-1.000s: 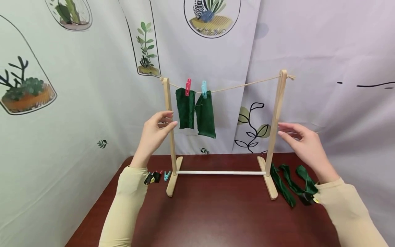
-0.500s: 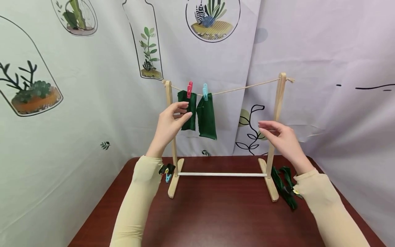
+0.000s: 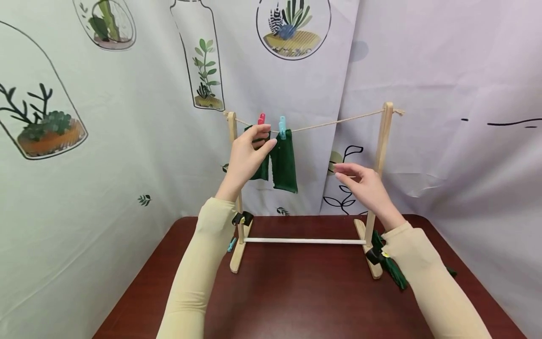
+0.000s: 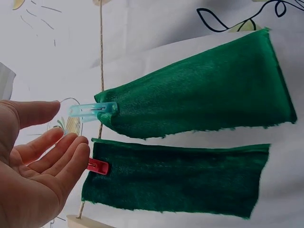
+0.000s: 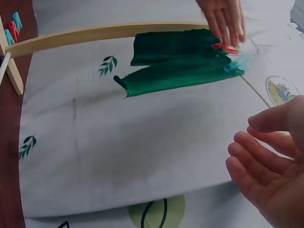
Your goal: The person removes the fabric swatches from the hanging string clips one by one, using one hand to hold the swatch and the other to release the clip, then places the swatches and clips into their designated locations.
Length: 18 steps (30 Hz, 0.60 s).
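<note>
Two green cloth pieces hang from a string line on a wooden stand. A red clothespin clips the left green cloth; a light blue clothespin clips the right green cloth. My left hand is raised in front of the left cloth, thumb and fingers apart and holding nothing. In the left wrist view its fingertips lie right by the red clothespin, its thumb tip near the blue one. My right hand hovers before the stand's right post, fingers loosely bent, with nothing in it.
A white rod joins the stand's feet on the dark red table. More green cloth lies right of the stand, partly behind my right sleeve. Spare clothespins lie past the left post. A printed curtain hangs behind.
My left hand has moved right and up, from the left post to the red clothespin. My right hand has moved left from beside the right post. The hung cloths stay in place.
</note>
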Each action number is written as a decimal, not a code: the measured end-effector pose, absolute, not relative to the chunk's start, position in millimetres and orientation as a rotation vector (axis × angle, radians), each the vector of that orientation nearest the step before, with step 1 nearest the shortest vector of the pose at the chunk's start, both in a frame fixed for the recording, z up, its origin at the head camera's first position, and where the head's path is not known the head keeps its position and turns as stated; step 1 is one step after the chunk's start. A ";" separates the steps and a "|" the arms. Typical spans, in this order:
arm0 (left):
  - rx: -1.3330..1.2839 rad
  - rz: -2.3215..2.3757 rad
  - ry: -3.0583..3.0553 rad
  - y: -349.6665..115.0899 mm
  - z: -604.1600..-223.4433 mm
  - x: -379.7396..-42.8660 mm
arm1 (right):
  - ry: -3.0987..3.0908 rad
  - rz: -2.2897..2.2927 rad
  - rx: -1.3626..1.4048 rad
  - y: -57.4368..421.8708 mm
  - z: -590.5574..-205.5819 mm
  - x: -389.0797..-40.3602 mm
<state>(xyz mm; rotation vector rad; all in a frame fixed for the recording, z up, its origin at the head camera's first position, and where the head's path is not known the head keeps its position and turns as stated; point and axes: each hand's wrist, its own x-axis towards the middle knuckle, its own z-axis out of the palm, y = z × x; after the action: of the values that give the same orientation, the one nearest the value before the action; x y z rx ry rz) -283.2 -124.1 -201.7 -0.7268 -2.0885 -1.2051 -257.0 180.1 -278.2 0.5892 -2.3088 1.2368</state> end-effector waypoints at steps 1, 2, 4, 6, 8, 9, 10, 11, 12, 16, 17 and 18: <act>-0.721 -1.203 -2.091 -122.6 -199.8 -283.9 | -2.316 1.241 0.586 178.0 -277.5 -258.2; -0.715 -1.201 -2.097 -121.1 -197.9 -284.8 | -2.323 1.246 0.583 176.1 -276.3 -259.2; -0.713 -1.203 -2.108 -118.5 -194.2 -285.9 | -2.335 1.258 0.579 171.6 -273.9 -261.5; -0.720 -1.205 -2.119 -116.4 -190.6 -287.6 | -2.340 1.270 0.589 166.3 -270.3 -263.3; -0.730 -1.210 -2.130 -114.4 -186.7 -289.3 | -2.337 1.272 0.612 160.5 -266.1 -266.4; -0.732 -1.212 -2.134 -113.3 -184.8 -290.0 | -2.334 1.277 0.623 157.3 -263.8 -268.0; -0.734 -1.211 -2.134 -112.4 -182.5 -290.9 | -2.331 1.278 0.632 154.1 -260.4 -269.5; -0.733 -1.211 -2.138 -111.4 -180.3 -291.8 | -2.327 1.280 0.642 151.0 -257.0 -271.1; -0.736 -1.208 -2.139 -110.5 -178.6 -292.4 | -2.322 1.287 0.645 147.8 -253.9 -272.8; -0.745 -1.181 -2.165 -107.2 -175.9 -296.0 | -2.313 1.295 0.628 136.2 -242.1 -277.3; -0.748 -1.175 -2.172 -106.5 -176.1 -297.0 | -2.312 1.295 0.624 133.7 -239.5 -278.1; -0.750 -1.169 -2.180 -105.8 -176.5 -297.9 | -2.313 1.296 0.618 131.3 -237.0 -278.8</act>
<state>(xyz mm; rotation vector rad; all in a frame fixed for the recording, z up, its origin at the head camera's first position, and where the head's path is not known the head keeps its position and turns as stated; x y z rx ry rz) -297.9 -105.8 -176.5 -0.7504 -2.1797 -1.1695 -278.8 131.3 -237.0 0.6180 -2.3131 1.2956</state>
